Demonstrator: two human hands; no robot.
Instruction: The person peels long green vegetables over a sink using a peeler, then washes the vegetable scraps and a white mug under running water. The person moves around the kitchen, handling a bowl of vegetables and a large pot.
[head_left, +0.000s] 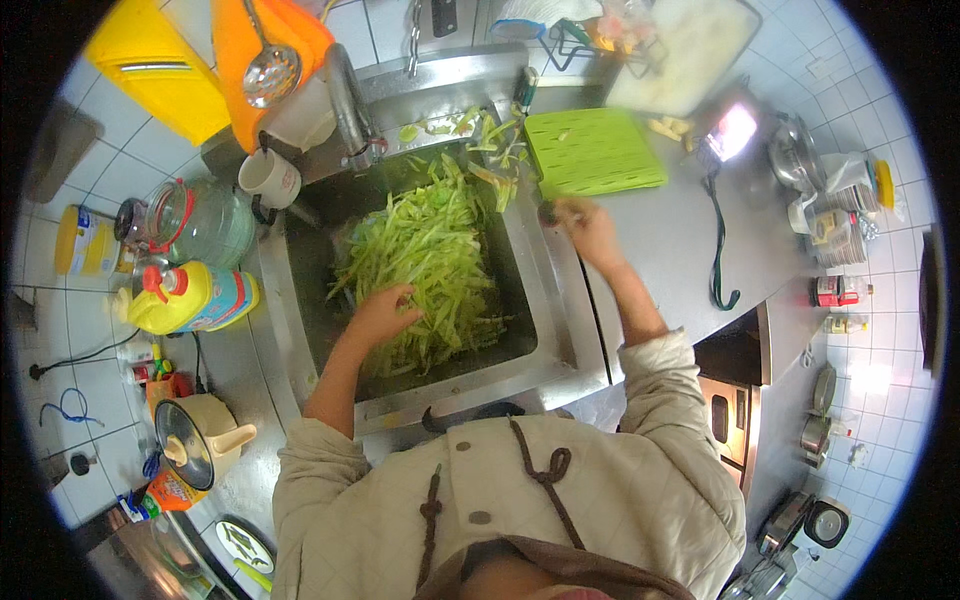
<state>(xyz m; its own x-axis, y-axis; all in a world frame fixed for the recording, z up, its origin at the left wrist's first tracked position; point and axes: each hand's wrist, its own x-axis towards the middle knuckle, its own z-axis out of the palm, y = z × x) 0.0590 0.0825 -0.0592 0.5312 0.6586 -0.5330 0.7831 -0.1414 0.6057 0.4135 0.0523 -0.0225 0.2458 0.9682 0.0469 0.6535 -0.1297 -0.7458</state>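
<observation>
A large heap of green vegetable strips (439, 247) fills the middle of the stainless steel sink (559, 337). My left hand (386, 313) is over the near left side of the heap, fingers bent; whether a strip is between them I cannot tell. On the sink's right rim, my right hand (589, 229) has its fingers drawn together beside a small dark round thing (549, 214); its hold on that is unclear. Just beyond this hand lies a green cutting board (596, 150). Loose strips and scraps (496, 142) lie on the sink's far right corner.
The faucet (352, 112) leans over the far left corner. Left of the sink stand a white mug (270, 180), a glass jar (210, 221), a yellow jug (195, 296) and a lidded pot (195, 439). A dark strap (720, 255) lies on the right counter.
</observation>
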